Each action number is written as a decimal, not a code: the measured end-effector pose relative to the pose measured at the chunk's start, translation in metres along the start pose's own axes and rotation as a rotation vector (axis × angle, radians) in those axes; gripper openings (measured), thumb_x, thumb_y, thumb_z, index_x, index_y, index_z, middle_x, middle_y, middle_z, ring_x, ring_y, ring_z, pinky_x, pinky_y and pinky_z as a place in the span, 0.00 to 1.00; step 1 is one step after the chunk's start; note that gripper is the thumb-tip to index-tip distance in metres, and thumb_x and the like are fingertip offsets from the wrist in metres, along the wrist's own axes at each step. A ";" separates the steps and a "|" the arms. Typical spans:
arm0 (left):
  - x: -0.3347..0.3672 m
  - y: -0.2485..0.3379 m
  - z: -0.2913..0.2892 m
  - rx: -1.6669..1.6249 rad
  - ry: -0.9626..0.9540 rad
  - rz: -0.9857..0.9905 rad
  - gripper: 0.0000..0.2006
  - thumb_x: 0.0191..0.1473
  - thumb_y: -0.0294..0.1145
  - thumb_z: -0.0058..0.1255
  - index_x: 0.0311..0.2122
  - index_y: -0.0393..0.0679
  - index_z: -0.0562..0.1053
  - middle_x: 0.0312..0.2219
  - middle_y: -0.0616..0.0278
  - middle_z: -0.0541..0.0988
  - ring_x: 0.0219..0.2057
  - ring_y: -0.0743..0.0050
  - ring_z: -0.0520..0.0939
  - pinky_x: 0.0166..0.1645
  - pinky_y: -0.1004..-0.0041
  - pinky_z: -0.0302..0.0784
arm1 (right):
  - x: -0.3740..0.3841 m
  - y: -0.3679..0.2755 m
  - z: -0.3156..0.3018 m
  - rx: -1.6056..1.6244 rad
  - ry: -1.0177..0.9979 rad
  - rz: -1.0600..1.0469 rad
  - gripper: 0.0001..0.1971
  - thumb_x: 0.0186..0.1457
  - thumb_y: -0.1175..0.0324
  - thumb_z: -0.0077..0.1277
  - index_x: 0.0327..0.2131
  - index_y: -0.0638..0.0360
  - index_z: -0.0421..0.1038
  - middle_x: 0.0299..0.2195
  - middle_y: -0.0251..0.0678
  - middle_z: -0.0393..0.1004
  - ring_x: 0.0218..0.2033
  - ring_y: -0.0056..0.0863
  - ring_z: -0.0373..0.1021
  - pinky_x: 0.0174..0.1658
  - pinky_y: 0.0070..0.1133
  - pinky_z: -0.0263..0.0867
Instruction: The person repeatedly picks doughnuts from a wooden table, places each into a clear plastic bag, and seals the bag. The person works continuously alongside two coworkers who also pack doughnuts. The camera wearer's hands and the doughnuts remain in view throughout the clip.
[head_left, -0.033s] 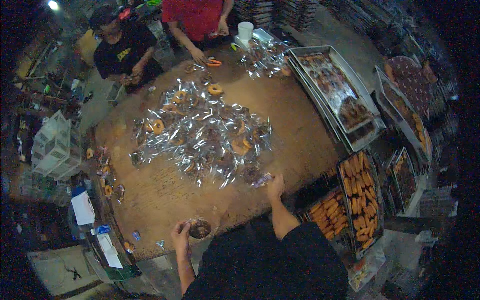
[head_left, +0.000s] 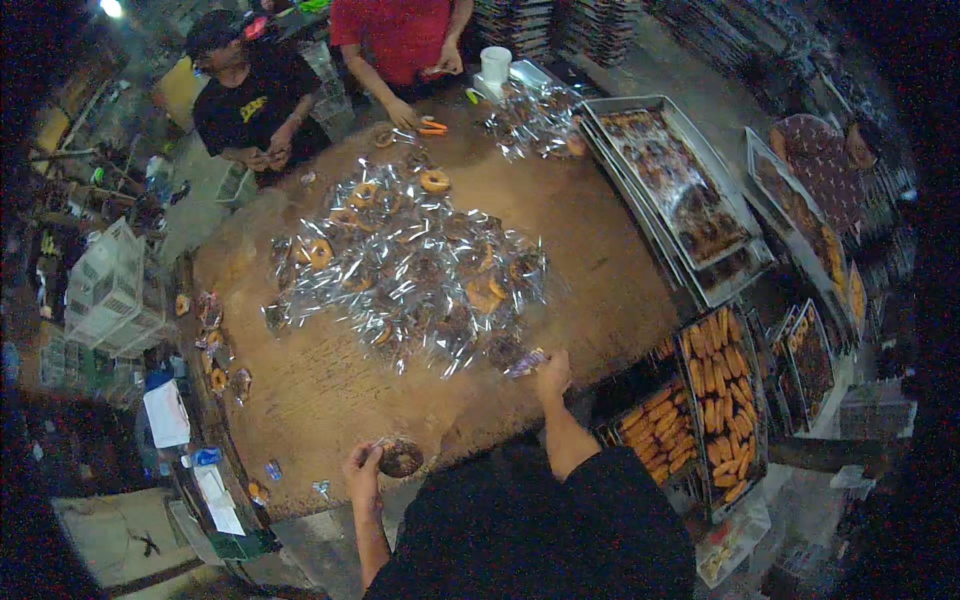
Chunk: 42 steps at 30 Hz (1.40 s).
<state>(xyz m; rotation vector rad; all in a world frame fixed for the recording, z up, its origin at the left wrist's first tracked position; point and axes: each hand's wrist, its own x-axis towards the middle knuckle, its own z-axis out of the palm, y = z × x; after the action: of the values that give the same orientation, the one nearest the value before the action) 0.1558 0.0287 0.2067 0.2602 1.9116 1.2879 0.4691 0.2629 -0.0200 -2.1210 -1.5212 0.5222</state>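
At the table's near edge my left hand (head_left: 362, 468) pinches the edge of a clear-wrapped dark chocolate doughnut (head_left: 401, 458), which hangs over or rests by the edge. To the right, my right hand (head_left: 553, 376) is closed at the end of a purple-and-white plastic wrapper (head_left: 526, 363); its fingertips are partly hidden. That wrapper lies against a dark doughnut (head_left: 504, 349) at the near side of a large pile of doughnuts in shiny clear bags (head_left: 410, 265). Some of the piled doughnuts are golden, others dark.
Stacked metal trays (head_left: 720, 275) stand at the table's right edge, near racks of long golden pastries (head_left: 722, 400). Across the wooden table (head_left: 610, 250) are two people, one in a red shirt (head_left: 400, 40), one in black (head_left: 255, 105). White crates (head_left: 115, 290) stand left; papers (head_left: 167, 413) lie nearer.
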 end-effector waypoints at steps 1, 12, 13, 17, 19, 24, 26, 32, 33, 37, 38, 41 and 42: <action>0.000 0.000 -0.002 0.046 -0.018 -0.008 0.10 0.52 0.27 0.58 0.40 0.36 0.76 0.31 0.63 0.79 0.32 0.75 0.78 0.37 0.74 0.73 | 0.002 0.000 0.000 -0.053 0.010 0.029 0.10 0.48 0.70 0.57 0.36 0.55 0.73 0.42 0.42 0.71 0.39 0.47 0.71 0.41 0.37 0.67; -0.015 0.013 0.003 0.160 -0.032 0.059 0.13 0.53 0.31 0.57 0.41 0.36 0.77 0.33 0.63 0.80 0.36 0.75 0.78 0.42 0.75 0.72 | 0.000 0.023 0.005 0.131 0.130 0.067 0.12 0.48 0.70 0.59 0.38 0.61 0.73 0.34 0.43 0.74 0.37 0.44 0.71 0.42 0.33 0.67; -0.015 0.017 0.005 0.147 -0.021 0.058 0.13 0.53 0.32 0.57 0.41 0.35 0.77 0.33 0.63 0.80 0.36 0.75 0.78 0.42 0.75 0.72 | 0.003 0.021 0.011 0.196 0.174 0.122 0.13 0.48 0.70 0.59 0.38 0.62 0.73 0.33 0.42 0.74 0.36 0.42 0.72 0.41 0.32 0.67; -0.014 0.040 0.020 0.138 -0.057 0.133 0.12 0.52 0.31 0.57 0.41 0.36 0.77 0.34 0.63 0.80 0.36 0.76 0.78 0.42 0.75 0.72 | -0.001 -0.024 0.001 0.602 0.117 -0.061 0.11 0.51 0.69 0.60 0.36 0.63 0.74 0.34 0.35 0.75 0.35 0.28 0.71 0.40 0.24 0.66; -0.013 0.058 0.033 0.230 -0.104 0.159 0.13 0.51 0.30 0.58 0.42 0.37 0.77 0.34 0.64 0.80 0.36 0.76 0.78 0.42 0.74 0.73 | -0.019 -0.072 -0.030 0.650 -0.147 -0.035 0.10 0.52 0.68 0.59 0.36 0.63 0.74 0.34 0.32 0.75 0.34 0.21 0.70 0.40 0.20 0.65; -0.032 0.093 0.073 0.186 -0.202 0.388 0.12 0.51 0.27 0.58 0.41 0.37 0.78 0.32 0.65 0.80 0.34 0.79 0.78 0.41 0.75 0.73 | -0.068 -0.190 -0.145 0.779 -0.703 -0.350 0.09 0.53 0.69 0.59 0.36 0.62 0.74 0.34 0.31 0.75 0.35 0.19 0.70 0.42 0.19 0.65; -0.040 0.101 0.083 0.096 -0.249 0.458 0.10 0.51 0.26 0.58 0.40 0.37 0.78 0.31 0.64 0.80 0.34 0.79 0.78 0.41 0.75 0.73 | -0.084 -0.214 -0.178 0.780 -0.766 -0.546 0.08 0.52 0.71 0.58 0.36 0.62 0.74 0.34 0.33 0.75 0.37 0.21 0.70 0.43 0.20 0.65; -0.045 0.104 0.088 0.042 -0.386 0.436 0.11 0.50 0.24 0.58 0.40 0.38 0.78 0.33 0.64 0.81 0.34 0.81 0.78 0.41 0.75 0.74 | -0.082 -0.231 -0.209 0.700 -0.786 -0.797 0.10 0.50 0.70 0.60 0.37 0.61 0.76 0.37 0.40 0.75 0.40 0.35 0.72 0.45 0.26 0.67; -0.044 0.103 0.090 0.029 -0.383 0.421 0.11 0.50 0.24 0.57 0.41 0.38 0.78 0.34 0.65 0.81 0.34 0.81 0.77 0.41 0.76 0.75 | -0.079 -0.229 -0.210 0.696 -0.820 -0.780 0.10 0.49 0.71 0.60 0.37 0.61 0.76 0.37 0.39 0.75 0.40 0.35 0.72 0.46 0.26 0.66; -0.040 0.096 0.100 0.011 -0.363 0.436 0.10 0.51 0.23 0.56 0.40 0.39 0.78 0.33 0.67 0.80 0.34 0.82 0.77 0.41 0.76 0.75 | -0.073 -0.226 -0.204 0.689 -0.754 -0.830 0.11 0.49 0.71 0.61 0.37 0.61 0.76 0.37 0.38 0.75 0.39 0.32 0.71 0.45 0.25 0.66; -0.038 0.094 0.101 0.000 -0.373 0.550 0.10 0.51 0.23 0.56 0.40 0.39 0.78 0.33 0.67 0.80 0.35 0.82 0.78 0.42 0.77 0.75 | -0.073 -0.225 -0.203 0.686 -0.757 -0.809 0.11 0.49 0.71 0.61 0.37 0.61 0.76 0.36 0.38 0.76 0.39 0.31 0.71 0.45 0.25 0.66; -0.034 0.091 0.103 0.017 -0.432 0.411 0.11 0.49 0.27 0.58 0.39 0.38 0.79 0.35 0.63 0.83 0.36 0.75 0.81 0.44 0.73 0.75 | -0.076 -0.223 -0.196 0.698 -0.774 -0.737 0.10 0.49 0.72 0.61 0.35 0.61 0.75 0.34 0.36 0.75 0.38 0.29 0.71 0.43 0.23 0.65; -0.033 0.091 0.102 -0.025 -0.406 0.464 0.10 0.49 0.28 0.58 0.38 0.38 0.79 0.36 0.64 0.83 0.37 0.75 0.80 0.45 0.72 0.75 | -0.077 -0.223 -0.194 0.716 -0.779 -0.713 0.09 0.49 0.72 0.61 0.34 0.61 0.75 0.33 0.35 0.75 0.37 0.28 0.70 0.42 0.23 0.65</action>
<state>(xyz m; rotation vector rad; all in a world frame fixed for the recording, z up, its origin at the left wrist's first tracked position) 0.2266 0.1220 0.2840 0.9218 1.5319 1.4182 0.3819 0.2197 0.2691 -0.7612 -1.9169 1.4285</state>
